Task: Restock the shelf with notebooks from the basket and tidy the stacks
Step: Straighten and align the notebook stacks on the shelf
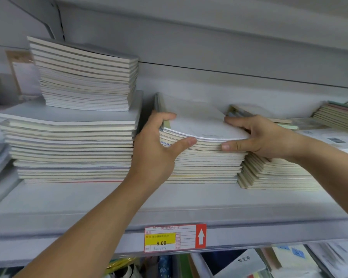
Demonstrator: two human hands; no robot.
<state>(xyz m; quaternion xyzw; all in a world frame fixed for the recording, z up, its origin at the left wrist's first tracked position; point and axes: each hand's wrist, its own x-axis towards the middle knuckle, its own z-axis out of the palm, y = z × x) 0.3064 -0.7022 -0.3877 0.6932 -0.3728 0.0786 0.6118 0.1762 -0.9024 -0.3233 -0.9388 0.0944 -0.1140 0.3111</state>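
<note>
Head view, first speaker: Your left hand [159, 145] sits at the left end of the middle stack of pale, white-covered notebooks [203, 159] on the grey metal shelf [169, 199]. Your fingers curl over the top cover and your thumb presses against the front edges, so you pinch the upper few notebooks there.

Second speaker: And your right hand [263, 137] mirrors it at the stack's right end. Your index finger lies flat on the top cover, your thumb pushes into the front edges, and the other fingers are hidden behind the pile.

First speaker: The top cover bows upward between your two hands. The stack itself stands between them, well back from the shelf's front lip.

Second speaker: To your left, touching your left wrist, is a taller, wider pile of cream-edged notebooks [72, 149] with a smaller tilted pile of white notebooks [84, 77] on top.

First speaker: Under your right wrist a lower, skewed pile of beige-edged notebooks [273, 175] leans against the middle stack.

Second speaker: On the shelf's front rail, below your left forearm, hangs a red, white and yellow price label [175, 237] reading 6.00. I cannot see any basket.
</note>
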